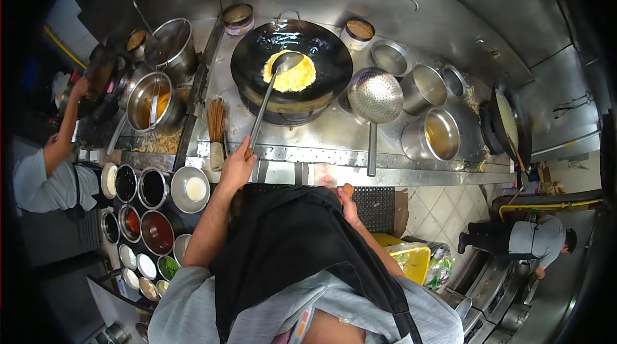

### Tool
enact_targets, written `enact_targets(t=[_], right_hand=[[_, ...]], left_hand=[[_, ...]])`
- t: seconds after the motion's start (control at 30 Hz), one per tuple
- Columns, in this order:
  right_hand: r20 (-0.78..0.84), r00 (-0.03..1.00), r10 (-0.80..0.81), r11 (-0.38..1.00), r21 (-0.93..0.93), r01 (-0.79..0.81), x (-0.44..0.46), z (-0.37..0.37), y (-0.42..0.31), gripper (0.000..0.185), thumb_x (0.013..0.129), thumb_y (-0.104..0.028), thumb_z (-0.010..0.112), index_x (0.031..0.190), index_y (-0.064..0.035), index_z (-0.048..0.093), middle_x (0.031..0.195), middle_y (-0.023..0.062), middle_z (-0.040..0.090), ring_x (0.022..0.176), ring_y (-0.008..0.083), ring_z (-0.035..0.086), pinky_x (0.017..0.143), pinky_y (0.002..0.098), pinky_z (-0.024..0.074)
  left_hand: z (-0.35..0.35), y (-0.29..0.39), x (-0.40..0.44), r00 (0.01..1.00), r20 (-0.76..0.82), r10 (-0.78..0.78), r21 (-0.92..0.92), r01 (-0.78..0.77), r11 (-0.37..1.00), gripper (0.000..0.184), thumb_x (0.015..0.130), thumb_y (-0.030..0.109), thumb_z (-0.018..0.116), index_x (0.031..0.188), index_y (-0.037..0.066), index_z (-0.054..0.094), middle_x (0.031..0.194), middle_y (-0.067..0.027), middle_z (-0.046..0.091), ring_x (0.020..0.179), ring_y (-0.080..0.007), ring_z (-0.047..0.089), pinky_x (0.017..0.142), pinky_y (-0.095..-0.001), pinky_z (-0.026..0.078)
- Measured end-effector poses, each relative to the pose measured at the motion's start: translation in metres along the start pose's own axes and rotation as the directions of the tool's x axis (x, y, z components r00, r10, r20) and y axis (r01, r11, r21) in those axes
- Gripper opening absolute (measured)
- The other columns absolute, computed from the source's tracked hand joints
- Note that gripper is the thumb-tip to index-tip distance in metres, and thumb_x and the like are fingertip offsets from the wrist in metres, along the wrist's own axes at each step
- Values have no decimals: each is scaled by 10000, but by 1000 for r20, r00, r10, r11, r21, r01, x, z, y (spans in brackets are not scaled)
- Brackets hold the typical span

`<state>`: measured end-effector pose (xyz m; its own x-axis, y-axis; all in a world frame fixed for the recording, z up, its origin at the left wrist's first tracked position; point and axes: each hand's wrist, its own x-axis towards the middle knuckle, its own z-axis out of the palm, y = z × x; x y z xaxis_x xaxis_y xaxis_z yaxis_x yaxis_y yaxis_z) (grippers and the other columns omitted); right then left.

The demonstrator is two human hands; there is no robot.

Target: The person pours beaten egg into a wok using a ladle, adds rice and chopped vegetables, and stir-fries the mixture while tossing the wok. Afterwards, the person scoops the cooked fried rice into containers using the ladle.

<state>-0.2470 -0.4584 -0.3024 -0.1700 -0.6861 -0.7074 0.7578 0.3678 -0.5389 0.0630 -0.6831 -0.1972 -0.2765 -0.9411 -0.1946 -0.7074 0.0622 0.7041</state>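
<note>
A big, round, black metal wok (334,64) sits on the shiny grey steel counter (334,138), at 12 o'clock from the person. Now make the wok the middle of the clock. A soft, yellow, round sheet of egg (301,78) lies in it, near the middle. The left hand (238,169) grips a long grey metal ladle (263,109), whose handle points to 7 o'clock. The ladle's round end is over the egg's 11 o'clock side. The right hand (348,201) is at 5 o'clock, by the counter's front edge. Its fingers curl near a small, round, brown thing (348,188), but I cannot tell if they hold it. A brown stick brush with a pale handle (216,135) is between 7 and 8 o'clock. A wide grey metal strainer full of little holes (375,96) is near 4 o'clock, with silver metal pots (413,139) past it. A silver bowl of white stuff (178,197) is at 7 o'clock. A person in a grey shirt (536,238) is far off at 4 o'clock
</note>
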Motion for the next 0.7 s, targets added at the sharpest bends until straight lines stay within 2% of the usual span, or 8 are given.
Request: enact_targets(t=[0.1, 0.2, 0.3, 0.37, 0.43, 0.5, 0.6, 0.7], right_hand=[[-16, 1000, 6, 1000, -2, -6, -4, 9, -4, 427, 977, -369, 594, 1198, -4, 578, 1085, 130, 674, 958, 217, 680, 843, 361, 568], [-6, 1000, 9, 994, -110, -10, -3, 31, -22, 489, 963, -425, 600, 1200, 1, 574, 1089, 133, 673, 947, 223, 688, 802, 354, 579], [18, 999, 45, 993, -112, -43, 11, 74, -49, 528, 960, -467, 581, 1236, -17, 577, 1036, 95, 689, 870, 235, 685, 819, 340, 563], [60, 998, 18, 999, -43, -15, 48, 96, -55, 562, 949, -512, 574, 1235, -29, 566, 1025, 98, 684, 834, 242, 687, 710, 351, 575], [104, 994, 16, 971, -237, 9, 73, 125, -77, 552, 933, -568, 560, 1198, -84, 572, 979, 83, 686, 790, 216, 679, 564, 335, 534], [120, 991, 66, 935, -353, -20, 85, 169, -99, 539, 906, -640, 545, 1118, -147, 599, 922, 38, 689, 736, 174, 659, 477, 296, 457], [96, 992, 85, 955, -293, -54, 123, 211, -110, 403, 905, -558, 586, 1049, -182, 612, 860, 12, 674, 700, 164, 637, 453, 311, 423], [59, 989, 136, 942, -316, -111, 175, 220, -100, 326, 911, -485, 552, 1033, -200, 656, 897, -11, 704, 734, 161, 640, 523, 326, 441]], left_hand=[[0, -1, 0, 1000, -1, 11, -3, -11, 1000, 657, 914, 253, 632, 1512, 174, 370, 1025, -295, 663, 960, -472, 632, 848, -495, 503], [0, -2, 1, 1000, 9, -6, 16, 6, 1000, 661, 915, 256, 632, 1514, 174, 365, 1035, -291, 663, 964, -466, 632, 849, -494, 503], [0, -1, 0, 1000, 5, -8, -33, 8, 999, 653, 913, 234, 639, 1508, 169, 377, 1053, -280, 663, 976, -454, 634, 846, -488, 503], [-1, 3, -5, 1000, -30, 5, -45, -6, 999, 648, 913, 213, 641, 1505, 167, 383, 1056, -274, 664, 979, -447, 636, 845, -477, 503], [-3, 8, -13, 999, -43, -2, -80, -1, 997, 643, 913, 195, 641, 1503, 164, 388, 1061, -271, 664, 986, -439, 639, 848, -462, 503], [-12, 14, -23, 999, -39, -32, -132, 27, 991, 638, 915, 180, 638, 1503, 161, 391, 1067, -269, 663, 994, -429, 644, 854, -445, 503], [-33, 34, -42, 996, -71, -57, -157, 45, 987, 639, 921, 181, 630, 1509, 158, 380, 1085, -269, 662, 1011, -413, 650, 868, -428, 500], [-52, 49, -57, 977, 14, -212, -168, 211, 963, 638, 923, 178, 628, 1511, 163, 378, 1124, -268, 656, 1043, -398, 651, 880, -419, 498]])
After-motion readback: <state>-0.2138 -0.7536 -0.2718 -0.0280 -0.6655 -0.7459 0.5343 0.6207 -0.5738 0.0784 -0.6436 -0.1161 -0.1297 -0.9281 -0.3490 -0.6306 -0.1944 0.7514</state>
